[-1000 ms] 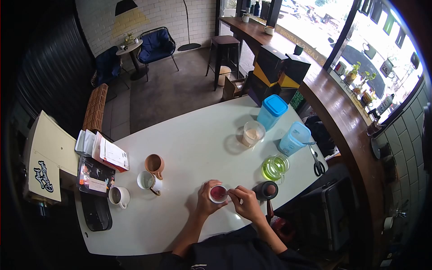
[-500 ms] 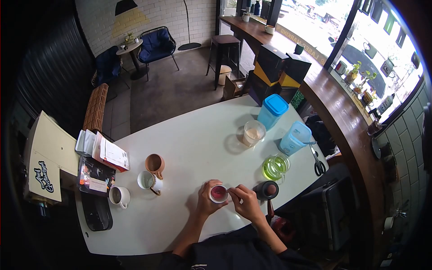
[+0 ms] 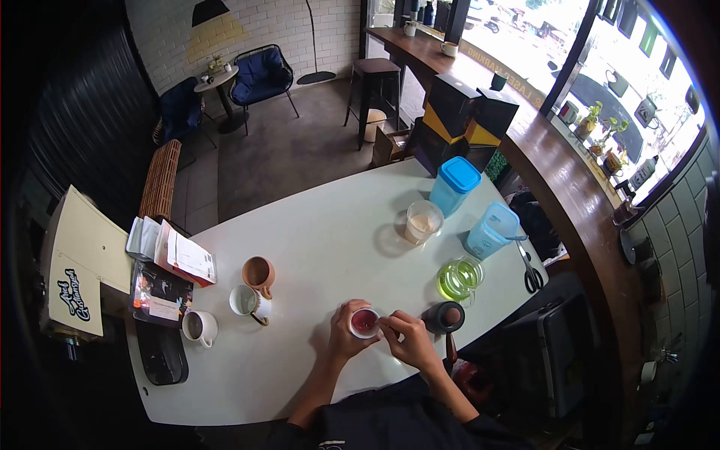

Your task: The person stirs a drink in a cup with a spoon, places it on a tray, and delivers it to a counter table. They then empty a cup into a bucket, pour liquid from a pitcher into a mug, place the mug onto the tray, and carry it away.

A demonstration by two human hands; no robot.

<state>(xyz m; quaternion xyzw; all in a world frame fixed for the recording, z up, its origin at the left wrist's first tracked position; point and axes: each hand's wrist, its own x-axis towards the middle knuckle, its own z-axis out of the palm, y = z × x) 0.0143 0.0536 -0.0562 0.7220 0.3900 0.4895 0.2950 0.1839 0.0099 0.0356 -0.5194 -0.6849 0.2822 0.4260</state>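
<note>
A small white cup point(image 3: 364, 323) with red contents is near the table's front edge. My left hand point(image 3: 346, 334) is wrapped round its left side. At the cup's right rim my right hand point(image 3: 407, 339) is closed in a pinch; a thin thing, too small to name, seems to reach from its fingers into the cup. Just right of that hand stands a dark round object with a brown top point(image 3: 448, 317) and a handle. A glass jug of green liquid point(image 3: 459, 278) is behind it.
On the white table point(image 3: 315, 240) are a brown mug point(image 3: 258, 273), two white mugs, a clear cup of powder point(image 3: 422, 223), two blue containers point(image 3: 454, 187) and scissors point(image 3: 531, 274). Packets point(image 3: 184, 255) lie at the left; dark boxes point(image 3: 466, 112) stand at the back right.
My right hand has shifted very slightly at the cup's rim, and the surface of the red contents looks a little different. My left hand keeps its hold.
</note>
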